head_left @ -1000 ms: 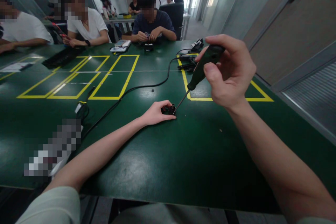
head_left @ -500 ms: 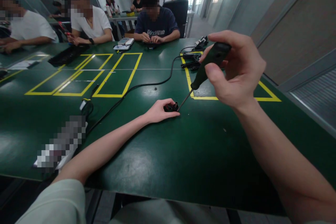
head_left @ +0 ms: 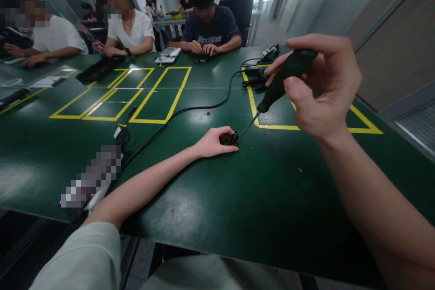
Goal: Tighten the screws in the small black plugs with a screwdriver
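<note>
Resting on the green table point(head_left: 204, 208), my left hand point(head_left: 215, 141) grips a small black part point(head_left: 233, 137) between thumb and fingers. The part has a short round stub pointing up; its exact kind is too small to make out. My right hand point(head_left: 326, 86) is closed around the dark green handle of a screwdriver point(head_left: 283, 79), held slanted above the table. The thin metal shaft runs down to the left, and its tip meets or nearly meets the right side of the black part, close to my left fingertips.
A black cable point(head_left: 190, 108) crosses the table to black adapters point(head_left: 254, 79) at the back right. Yellow tape point(head_left: 152, 121) marks rectangles. At left lie a blurred-out object point(head_left: 95, 174) and a coiled cord point(head_left: 123, 135). People sit across, one in a dark shirt point(head_left: 212, 29).
The whole view has shifted, so everything sits slightly further right. Both hands keep their grips, and the screwdriver's tip stays at the black part.
</note>
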Motion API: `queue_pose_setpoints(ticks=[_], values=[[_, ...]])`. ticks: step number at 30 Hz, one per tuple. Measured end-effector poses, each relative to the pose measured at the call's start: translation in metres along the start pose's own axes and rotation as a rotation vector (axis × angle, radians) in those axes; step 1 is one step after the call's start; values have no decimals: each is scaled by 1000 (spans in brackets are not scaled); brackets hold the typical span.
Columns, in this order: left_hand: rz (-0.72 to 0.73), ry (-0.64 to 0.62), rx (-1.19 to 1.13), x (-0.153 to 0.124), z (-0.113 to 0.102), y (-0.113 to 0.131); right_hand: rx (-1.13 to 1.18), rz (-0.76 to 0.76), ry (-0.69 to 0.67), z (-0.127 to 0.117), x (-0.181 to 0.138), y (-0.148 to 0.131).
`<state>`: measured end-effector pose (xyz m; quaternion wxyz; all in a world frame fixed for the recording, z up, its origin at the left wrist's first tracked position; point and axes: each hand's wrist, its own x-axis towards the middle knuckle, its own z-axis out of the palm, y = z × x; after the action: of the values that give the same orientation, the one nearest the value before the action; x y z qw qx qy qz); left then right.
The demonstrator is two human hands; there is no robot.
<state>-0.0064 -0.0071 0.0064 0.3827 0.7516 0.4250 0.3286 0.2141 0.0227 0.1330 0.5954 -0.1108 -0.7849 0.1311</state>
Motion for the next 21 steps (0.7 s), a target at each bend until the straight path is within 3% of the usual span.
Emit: queue_pose_setpoints(ticks=[5,10,16,21], values=[[2,6,-3,0,1,-1,-75,-33,85,0,1,0],[-8,24,9,0,1,-1,64,-15,16,-1,1,2],[-4,24,6,0,1,-2,-86,-68,84,-4,2,2],[1,25,-13,0,0,-2,64,-21,46,0,3,2]])
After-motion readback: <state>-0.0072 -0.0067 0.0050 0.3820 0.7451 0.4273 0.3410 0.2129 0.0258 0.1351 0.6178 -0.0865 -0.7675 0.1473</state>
